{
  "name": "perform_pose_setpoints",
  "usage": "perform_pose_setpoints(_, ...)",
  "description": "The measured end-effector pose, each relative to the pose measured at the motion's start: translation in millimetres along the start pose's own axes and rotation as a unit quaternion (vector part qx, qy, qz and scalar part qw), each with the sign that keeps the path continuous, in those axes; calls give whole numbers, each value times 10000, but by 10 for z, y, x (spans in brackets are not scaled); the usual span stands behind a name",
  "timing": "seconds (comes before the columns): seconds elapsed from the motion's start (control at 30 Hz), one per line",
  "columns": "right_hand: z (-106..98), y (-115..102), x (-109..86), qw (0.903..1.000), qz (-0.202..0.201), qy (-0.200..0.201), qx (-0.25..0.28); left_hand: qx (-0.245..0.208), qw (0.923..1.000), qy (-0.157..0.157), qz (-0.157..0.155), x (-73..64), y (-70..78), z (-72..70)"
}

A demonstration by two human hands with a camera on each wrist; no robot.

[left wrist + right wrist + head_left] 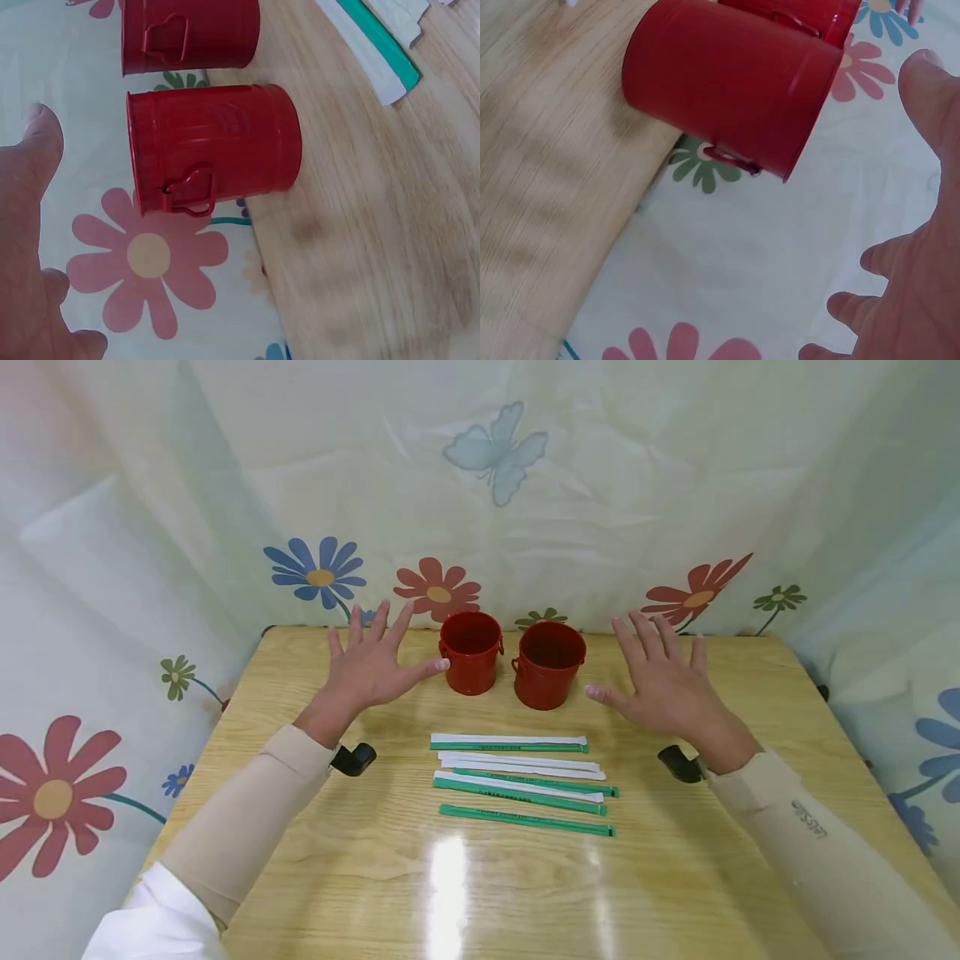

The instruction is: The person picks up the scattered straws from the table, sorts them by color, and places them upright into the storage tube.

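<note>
Two small red metal buckets stand upright side by side near the table's far edge, a left bucket (471,675) and a right bucket (545,687). My left hand (367,672) is spread beside the left bucket, its thumb pointing at the wall and overlapping it in the head view. To the right of the other bucket, my right hand (663,689) has its fingers spread and holds nothing. Several slim paper-wrapped sticks that look like drinking straws lie crosswise in front of the buckets, some in green wrappers (525,820), others in white ones (517,765).
The wooden table (337,877) ends at a pale curtain (637,460) printed with flowers and a butterfly, which also hangs along both sides. Each wrist carries a black camera mount (352,760). Small wire handles (191,191) hang from the buckets' sides.
</note>
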State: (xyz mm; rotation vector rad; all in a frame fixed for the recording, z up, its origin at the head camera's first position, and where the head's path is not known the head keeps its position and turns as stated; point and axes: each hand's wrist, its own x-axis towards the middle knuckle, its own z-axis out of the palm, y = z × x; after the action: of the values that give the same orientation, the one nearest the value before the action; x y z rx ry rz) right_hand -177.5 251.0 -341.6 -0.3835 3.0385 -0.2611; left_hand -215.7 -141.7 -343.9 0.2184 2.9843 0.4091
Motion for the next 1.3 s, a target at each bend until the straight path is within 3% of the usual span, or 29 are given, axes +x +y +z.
perform_pose_setpoints(0.3,79,-146,-17,9997,-229,40,-71,43,10000,10,-4,6,-81,34)
perform_pose_setpoints(0.7,153,-229,-102,9991,-388,127,-66,-300,9994,83,171,70,-109,125)
perform_pose_setpoints(0.8,180,-246,-132,9987,-474,173,-48,-566,9978,130,309,112,-137,171)
perform_pose_setpoints(0.97,236,-267,-196,9979,-590,270,89,-1391,9881,233,617,233,-192,293)
perform_pose_setpoints(1.1,293,-286,-213,9971,-675,265,211,-2127,9740,319,707,318,-240,360)
perform_pose_setpoints(1.3,347,-293,-255,9965,-698,349,310,-2722,9581,156,879,471,-227,432)
